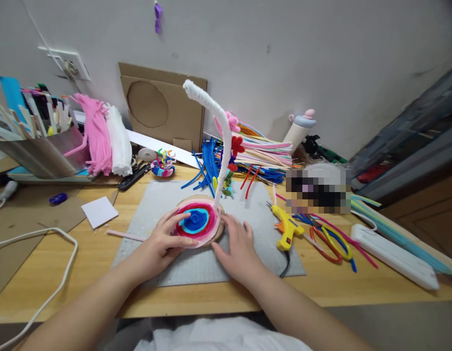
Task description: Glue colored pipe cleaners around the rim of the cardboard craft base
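The left hand (163,242) clasped the round multicoloured fuzzy disc (199,222), the right hand (240,248) spread against its brown wooden slice (219,233); uneven pressure could have tilted the curved white fuzzy stem (226,141).

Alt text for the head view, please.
The left hand rests on a disc ringed in blue, red and pink, the right hand at its right edge, over a gray mat. A curved white fuzzy stem rises at the disc's far edge; a yellow glue gun lies to the right.

No lettering, brand, number or sign can be read; neither on the table (197,301) nor the wall (226,39).
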`<move>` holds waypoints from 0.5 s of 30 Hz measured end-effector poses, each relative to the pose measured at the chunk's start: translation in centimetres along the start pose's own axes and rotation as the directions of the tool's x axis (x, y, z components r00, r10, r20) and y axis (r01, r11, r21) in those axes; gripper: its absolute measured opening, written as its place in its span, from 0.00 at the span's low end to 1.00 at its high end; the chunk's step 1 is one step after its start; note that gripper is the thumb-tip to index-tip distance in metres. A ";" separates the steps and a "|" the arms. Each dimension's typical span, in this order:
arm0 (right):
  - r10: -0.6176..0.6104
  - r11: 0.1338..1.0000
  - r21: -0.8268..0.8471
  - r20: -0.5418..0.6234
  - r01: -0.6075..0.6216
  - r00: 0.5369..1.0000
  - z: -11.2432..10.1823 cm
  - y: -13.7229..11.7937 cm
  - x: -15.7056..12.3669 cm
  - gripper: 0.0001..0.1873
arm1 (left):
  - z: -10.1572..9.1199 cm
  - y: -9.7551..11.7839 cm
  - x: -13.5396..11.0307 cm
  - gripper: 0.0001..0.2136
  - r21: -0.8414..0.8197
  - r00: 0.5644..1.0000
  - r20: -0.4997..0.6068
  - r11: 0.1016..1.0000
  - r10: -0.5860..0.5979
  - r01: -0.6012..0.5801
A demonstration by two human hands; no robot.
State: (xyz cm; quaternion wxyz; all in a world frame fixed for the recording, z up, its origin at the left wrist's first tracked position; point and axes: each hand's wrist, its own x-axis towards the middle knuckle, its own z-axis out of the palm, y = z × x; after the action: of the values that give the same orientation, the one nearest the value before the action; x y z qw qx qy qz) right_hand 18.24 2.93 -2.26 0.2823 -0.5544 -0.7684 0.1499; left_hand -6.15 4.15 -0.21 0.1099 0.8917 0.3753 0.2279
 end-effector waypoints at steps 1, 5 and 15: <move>-0.005 1.000 0.009 0.028 0.005 1.000 0.1 0.1 0.1 0.36 | 0.0 0.0 0.0 0.19 -0.021 1.000 -0.007 1.000 0.007 -0.007; 0.007 0.997 0.070 0.069 -0.012 0.998 -0.1 0.3 0.7 0.43 | 0.4 -0.2 0.1 0.20 -0.095 0.999 -0.013 0.995 0.031 -0.032; 0.072 0.951 0.298 0.035 -0.079 0.997 -2.1 0.2 -1.9 0.30 | -1.0 3.6 -1.1 0.25 -0.089 0.998 -0.056 0.995 0.041 -0.046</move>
State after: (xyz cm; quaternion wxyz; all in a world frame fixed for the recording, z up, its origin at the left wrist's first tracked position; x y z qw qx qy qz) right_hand 20.09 1.08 -1.17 0.3480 -0.5323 -0.7185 0.2816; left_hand -5.06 0.89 1.69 0.1347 0.8874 0.3480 0.2707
